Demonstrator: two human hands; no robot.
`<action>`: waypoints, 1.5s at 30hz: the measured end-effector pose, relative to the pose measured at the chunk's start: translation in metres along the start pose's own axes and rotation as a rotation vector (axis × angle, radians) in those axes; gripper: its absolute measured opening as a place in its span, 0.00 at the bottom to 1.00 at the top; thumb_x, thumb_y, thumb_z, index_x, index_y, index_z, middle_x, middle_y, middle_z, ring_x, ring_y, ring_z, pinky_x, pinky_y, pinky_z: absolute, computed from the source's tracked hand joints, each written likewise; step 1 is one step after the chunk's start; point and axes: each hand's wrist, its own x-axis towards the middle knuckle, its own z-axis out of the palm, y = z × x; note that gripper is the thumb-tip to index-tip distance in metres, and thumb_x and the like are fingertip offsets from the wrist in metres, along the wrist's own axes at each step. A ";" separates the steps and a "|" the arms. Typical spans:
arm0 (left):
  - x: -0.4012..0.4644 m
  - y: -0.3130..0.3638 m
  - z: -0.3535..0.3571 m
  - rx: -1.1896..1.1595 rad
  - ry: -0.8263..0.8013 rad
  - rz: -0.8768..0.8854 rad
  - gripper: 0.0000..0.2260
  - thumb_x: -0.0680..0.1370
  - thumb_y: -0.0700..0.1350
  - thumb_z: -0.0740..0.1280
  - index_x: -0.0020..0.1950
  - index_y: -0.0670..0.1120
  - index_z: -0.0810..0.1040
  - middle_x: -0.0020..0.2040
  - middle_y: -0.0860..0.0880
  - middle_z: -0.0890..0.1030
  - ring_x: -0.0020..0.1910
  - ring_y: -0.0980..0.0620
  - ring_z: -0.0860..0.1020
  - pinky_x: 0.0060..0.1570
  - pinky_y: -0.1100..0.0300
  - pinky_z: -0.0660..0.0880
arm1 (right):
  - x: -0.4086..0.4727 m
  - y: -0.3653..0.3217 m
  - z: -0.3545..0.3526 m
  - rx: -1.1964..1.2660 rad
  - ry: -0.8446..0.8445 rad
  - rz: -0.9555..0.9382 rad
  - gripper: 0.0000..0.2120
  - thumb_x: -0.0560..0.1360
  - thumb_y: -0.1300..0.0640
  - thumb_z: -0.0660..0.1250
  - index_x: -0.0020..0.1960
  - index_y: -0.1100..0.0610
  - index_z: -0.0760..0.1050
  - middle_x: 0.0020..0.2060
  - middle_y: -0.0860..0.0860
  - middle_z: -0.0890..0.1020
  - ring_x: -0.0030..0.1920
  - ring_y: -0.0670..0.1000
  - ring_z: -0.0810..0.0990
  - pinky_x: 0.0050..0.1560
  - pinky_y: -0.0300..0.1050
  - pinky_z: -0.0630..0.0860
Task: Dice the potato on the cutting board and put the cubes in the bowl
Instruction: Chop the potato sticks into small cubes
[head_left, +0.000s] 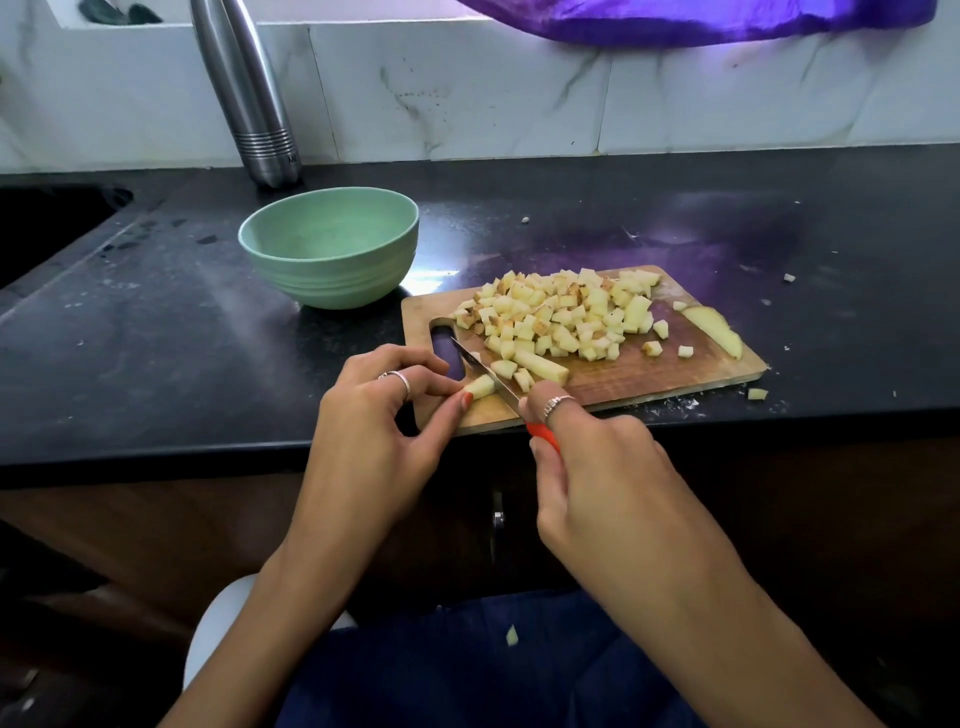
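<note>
On the rectangular wooden cutting board (623, 371), the left hand (382, 410) pinches a short pale potato strip (480, 386) between thumb and fingertips. The right hand (587, 467) grips the orange-handled steel knife (496, 387), whose blade lies against the strip just beside those fingertips. The heap of diced yellow potato cubes (563, 312) lies behind the blade. The pale green round bowl (329, 247) stands just left of the board on the black stone counter (156, 338).

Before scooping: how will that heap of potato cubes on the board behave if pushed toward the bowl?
The heap of potato cubes is loose, so it would probably spread rather than slide as one. Fresh-cut faces look moist, so cubes may stick to the cutting board or slip in fingers. Flat sides make rolling unlikely, though strays already lie on the counter.
</note>
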 end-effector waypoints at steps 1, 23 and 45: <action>0.000 0.000 0.000 0.005 0.001 0.002 0.04 0.71 0.46 0.74 0.44 0.48 0.84 0.47 0.56 0.79 0.51 0.54 0.75 0.51 0.76 0.65 | 0.001 -0.001 0.000 -0.040 0.006 -0.020 0.20 0.80 0.54 0.56 0.69 0.42 0.56 0.37 0.44 0.69 0.39 0.47 0.73 0.36 0.41 0.70; 0.003 0.000 0.003 -0.011 -0.013 0.022 0.06 0.71 0.49 0.70 0.43 0.48 0.84 0.47 0.56 0.80 0.51 0.55 0.75 0.52 0.73 0.67 | -0.001 -0.010 0.003 -0.111 0.014 -0.056 0.22 0.79 0.56 0.55 0.71 0.47 0.53 0.44 0.47 0.74 0.46 0.50 0.77 0.38 0.42 0.68; 0.004 0.000 0.000 -0.002 -0.031 0.017 0.04 0.71 0.45 0.72 0.43 0.46 0.85 0.49 0.55 0.79 0.52 0.54 0.75 0.51 0.76 0.65 | -0.004 -0.015 0.003 -0.094 -0.005 -0.040 0.21 0.79 0.56 0.55 0.70 0.46 0.53 0.41 0.46 0.71 0.43 0.50 0.76 0.37 0.44 0.72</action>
